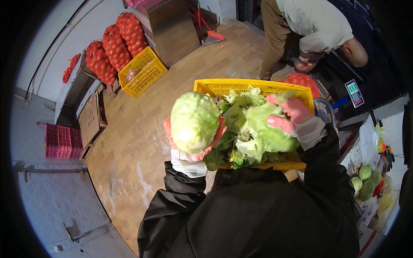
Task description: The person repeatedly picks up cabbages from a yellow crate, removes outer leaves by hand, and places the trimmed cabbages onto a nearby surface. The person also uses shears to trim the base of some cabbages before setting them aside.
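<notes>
My left hand [196,142], in a pink rubber glove with a white cuff, cups a pale green cabbage head [193,122] from below, left of a yellow plastic crate [251,83]. The crate is full of loose green outer leaves [245,129]. Over its right part is my right hand [292,114], gloved the same way, thumb and fingers bent apart above a large leaf. A scrap of leaf shows at its fingertips; whether the hand grips it I cannot tell. The hand is slightly blurred.
A bent-over person [313,25] works beyond the crate, near a red mesh sack [301,82] and a digital scale display [354,93]. Red mesh sacks of onions [117,48] and another yellow crate [142,72] stand at the upper left. Cabbages [366,182] lie at the right.
</notes>
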The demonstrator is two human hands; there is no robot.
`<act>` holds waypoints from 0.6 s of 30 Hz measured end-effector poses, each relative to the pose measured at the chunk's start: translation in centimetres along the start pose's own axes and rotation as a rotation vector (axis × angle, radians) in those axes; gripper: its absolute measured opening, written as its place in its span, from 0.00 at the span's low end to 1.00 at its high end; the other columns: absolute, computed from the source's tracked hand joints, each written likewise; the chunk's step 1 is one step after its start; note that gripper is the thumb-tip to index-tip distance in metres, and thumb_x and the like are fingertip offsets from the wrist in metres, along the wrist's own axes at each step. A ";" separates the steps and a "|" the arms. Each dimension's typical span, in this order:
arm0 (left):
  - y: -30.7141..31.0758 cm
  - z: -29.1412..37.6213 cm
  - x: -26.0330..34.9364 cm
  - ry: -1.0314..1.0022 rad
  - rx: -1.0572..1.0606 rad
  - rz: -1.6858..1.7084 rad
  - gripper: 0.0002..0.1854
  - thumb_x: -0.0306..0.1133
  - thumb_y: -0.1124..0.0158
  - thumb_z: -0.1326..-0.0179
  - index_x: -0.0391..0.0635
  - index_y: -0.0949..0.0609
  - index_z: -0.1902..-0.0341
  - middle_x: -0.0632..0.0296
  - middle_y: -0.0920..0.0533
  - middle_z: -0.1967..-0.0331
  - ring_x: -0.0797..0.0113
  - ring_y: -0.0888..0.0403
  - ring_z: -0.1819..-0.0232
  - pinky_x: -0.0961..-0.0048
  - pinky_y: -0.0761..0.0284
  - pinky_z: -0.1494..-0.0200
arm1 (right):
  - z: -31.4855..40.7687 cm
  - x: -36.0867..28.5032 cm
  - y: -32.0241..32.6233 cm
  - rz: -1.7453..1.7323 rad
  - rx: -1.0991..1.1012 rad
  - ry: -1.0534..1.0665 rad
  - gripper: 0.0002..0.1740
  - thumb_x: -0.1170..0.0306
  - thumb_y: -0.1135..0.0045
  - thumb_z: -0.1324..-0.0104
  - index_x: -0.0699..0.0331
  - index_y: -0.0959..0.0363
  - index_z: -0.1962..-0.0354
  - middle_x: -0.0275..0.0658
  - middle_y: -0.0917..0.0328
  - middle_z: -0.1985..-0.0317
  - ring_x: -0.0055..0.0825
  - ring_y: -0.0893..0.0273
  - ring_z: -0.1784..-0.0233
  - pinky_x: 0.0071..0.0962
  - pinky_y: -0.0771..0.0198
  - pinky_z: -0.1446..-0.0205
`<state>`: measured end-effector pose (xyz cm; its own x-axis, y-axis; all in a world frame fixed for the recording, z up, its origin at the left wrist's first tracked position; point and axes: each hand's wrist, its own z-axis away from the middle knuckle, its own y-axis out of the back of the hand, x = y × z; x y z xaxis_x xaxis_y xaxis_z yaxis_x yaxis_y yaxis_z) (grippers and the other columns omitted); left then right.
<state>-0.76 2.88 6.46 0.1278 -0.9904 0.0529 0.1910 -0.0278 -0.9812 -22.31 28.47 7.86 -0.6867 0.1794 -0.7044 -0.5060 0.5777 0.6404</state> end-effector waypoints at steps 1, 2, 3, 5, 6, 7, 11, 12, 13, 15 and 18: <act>-0.2 -0.1 -0.1 0.003 0.037 0.007 0.60 0.75 0.34 0.54 0.47 0.39 0.24 0.38 0.37 0.29 0.36 0.35 0.30 0.34 0.41 0.27 | -0.2 -1.0 0.3 0.040 0.016 0.056 0.12 0.72 0.35 0.35 0.67 0.21 0.55 0.44 0.16 0.58 0.38 0.17 0.57 0.33 0.23 0.53; -0.4 -0.1 -0.4 -0.028 0.039 -0.043 0.57 0.71 0.31 0.51 0.48 0.37 0.25 0.39 0.34 0.31 0.36 0.33 0.32 0.31 0.37 0.31 | -1.1 -1.7 0.5 0.070 0.062 0.150 0.13 0.73 0.35 0.36 0.68 0.21 0.55 0.45 0.16 0.58 0.39 0.17 0.57 0.34 0.24 0.51; -0.6 -0.2 -0.6 -0.044 0.084 -0.118 0.55 0.71 0.32 0.49 0.48 0.37 0.25 0.39 0.35 0.30 0.36 0.33 0.32 0.31 0.34 0.32 | -1.8 -2.4 0.6 0.100 0.109 0.243 0.13 0.73 0.34 0.37 0.68 0.21 0.55 0.46 0.16 0.59 0.41 0.18 0.56 0.34 0.24 0.49; -1.0 -0.4 -0.9 -0.029 0.107 -0.207 0.53 0.70 0.34 0.46 0.48 0.38 0.25 0.40 0.35 0.29 0.35 0.34 0.32 0.32 0.30 0.35 | -3.2 -3.4 0.6 -0.033 0.085 0.323 0.13 0.75 0.36 0.36 0.68 0.21 0.53 0.45 0.16 0.56 0.41 0.18 0.51 0.34 0.26 0.40; -1.3 -0.5 -1.2 -0.014 0.071 -0.233 0.50 0.71 0.40 0.41 0.50 0.36 0.25 0.45 0.33 0.29 0.38 0.31 0.32 0.33 0.26 0.39 | -3.7 -3.9 -0.6 -0.049 0.180 0.413 0.14 0.75 0.38 0.35 0.68 0.22 0.52 0.45 0.16 0.54 0.40 0.19 0.48 0.33 0.27 0.37; -1.5 -0.6 -1.5 0.011 0.088 -0.276 0.49 0.72 0.41 0.41 0.50 0.36 0.25 0.46 0.32 0.29 0.40 0.31 0.32 0.34 0.26 0.39 | -4.1 -4.2 -1.6 -0.148 0.252 0.435 0.14 0.73 0.40 0.32 0.68 0.22 0.50 0.46 0.17 0.52 0.39 0.20 0.46 0.33 0.29 0.35; -2.7 -0.5 -2.6 0.148 0.175 -0.393 0.50 0.75 0.47 0.40 0.50 0.37 0.25 0.51 0.30 0.30 0.45 0.28 0.32 0.36 0.26 0.38 | -4.5 -3.9 -6.3 -0.875 0.028 0.102 0.26 0.57 0.61 0.19 0.70 0.31 0.38 0.46 0.23 0.41 0.33 0.31 0.31 0.32 0.40 0.24; -2.8 -0.4 -2.9 0.158 0.137 -0.412 0.52 0.76 0.47 0.41 0.50 0.38 0.24 0.50 0.29 0.30 0.45 0.28 0.32 0.39 0.25 0.38 | -4.9 -3.3 -7.2 -0.966 -0.076 0.027 0.31 0.52 0.64 0.20 0.71 0.31 0.39 0.46 0.22 0.41 0.34 0.30 0.32 0.32 0.39 0.25; -3.0 -0.1 -3.0 0.159 0.085 -0.430 0.53 0.77 0.48 0.41 0.49 0.39 0.23 0.48 0.29 0.31 0.45 0.27 0.32 0.43 0.25 0.37 | -5.1 -2.8 -7.9 -1.067 -0.167 -0.085 0.36 0.46 0.66 0.20 0.72 0.31 0.39 0.46 0.22 0.41 0.34 0.29 0.33 0.32 0.38 0.25; -2.9 0.5 -3.0 0.152 0.109 -0.665 0.56 0.74 0.42 0.43 0.43 0.41 0.23 0.45 0.28 0.33 0.48 0.24 0.36 0.51 0.23 0.37 | -4.8 -1.8 -8.5 -1.163 -0.122 -0.211 0.43 0.40 0.71 0.23 0.73 0.33 0.36 0.48 0.24 0.39 0.38 0.28 0.33 0.36 0.37 0.25; -2.0 0.5 -3.0 0.239 0.165 -1.059 0.51 0.64 0.33 0.42 0.37 0.37 0.27 0.48 0.24 0.38 0.54 0.20 0.41 0.59 0.20 0.40 | -4.1 -0.8 -9.5 -1.347 -0.077 -0.416 0.50 0.33 0.71 0.27 0.73 0.33 0.36 0.49 0.24 0.40 0.40 0.26 0.35 0.38 0.35 0.27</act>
<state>-1.05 5.96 8.38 -0.3662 -0.4770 0.7990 0.2234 -0.8786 -0.4221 -19.11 19.59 3.56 0.5343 -0.2409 -0.8102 -0.6779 0.4504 -0.5810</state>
